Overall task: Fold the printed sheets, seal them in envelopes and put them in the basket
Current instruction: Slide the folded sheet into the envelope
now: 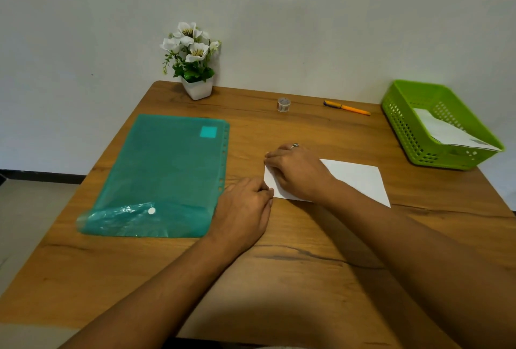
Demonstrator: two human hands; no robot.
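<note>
A folded white sheet (pixel 360 179) lies flat on the wooden table (pixel 307 251), right of centre. My right hand (pixel 296 171) presses down on the sheet's left part, fingers at its left edge, a ring on one finger. My left hand (pixel 245 209) rests on the table with its fingertips touching the sheet's lower left corner. A green plastic basket (pixel 405 131) stands at the table's far right, with a white envelope (pixel 446 133) lying inside it.
A teal plastic document folder (pixel 164 175) with a snap button lies on the left of the table. At the back stand a pot of white flowers (pixel 195 64), a small roll of tape (pixel 283 104) and an orange pen (pixel 347 108). A wall closes the far side.
</note>
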